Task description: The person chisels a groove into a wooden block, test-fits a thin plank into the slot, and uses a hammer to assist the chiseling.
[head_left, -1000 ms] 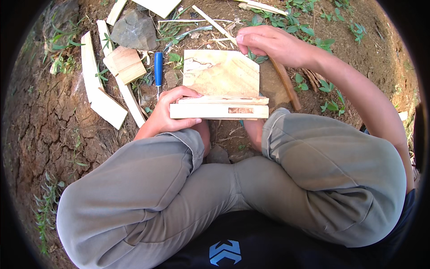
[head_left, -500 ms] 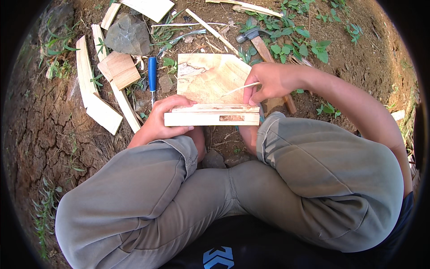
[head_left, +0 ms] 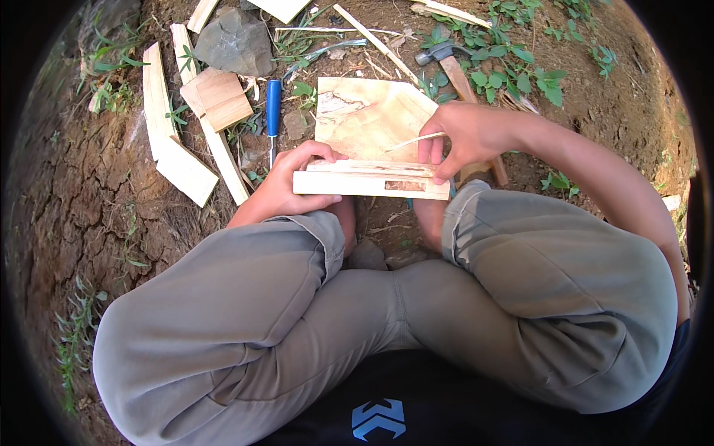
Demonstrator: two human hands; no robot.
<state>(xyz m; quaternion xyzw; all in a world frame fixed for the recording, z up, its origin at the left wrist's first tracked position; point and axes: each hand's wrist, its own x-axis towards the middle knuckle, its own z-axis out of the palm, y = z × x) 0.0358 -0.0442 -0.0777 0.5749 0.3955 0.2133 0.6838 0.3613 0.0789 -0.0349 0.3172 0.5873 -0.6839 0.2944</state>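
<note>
My left hand [head_left: 279, 186] is closed on the left end of a pale wooden block [head_left: 342, 183], thumb below and fingers over its top edge. A rectangular slot [head_left: 405, 185] is cut in the block's near face, toward the right. My right hand [head_left: 468, 134] has a thin wooden sliver [head_left: 413, 141] between its fingers, pointing left above the block. Its thumb rests at the block's upper right edge. Behind the block lies a flat wooden board [head_left: 375, 115] with one angled corner. Left of it is a blue-handled tool [head_left: 274, 108] with a metal shank, its tip hidden by my left hand.
A hammer [head_left: 439, 52] lies at the far right beside green leafy plants [head_left: 513, 59]. To the left are a grey stone [head_left: 234, 43], a small wooden square [head_left: 217, 99] and several wood strips [head_left: 158, 97]. My bent legs [head_left: 543, 275] frame the near side.
The whole view has shifted, so everything appears further right and slightly higher. My right thumb has come down onto the block's edge. The left hand keeps its hold.
</note>
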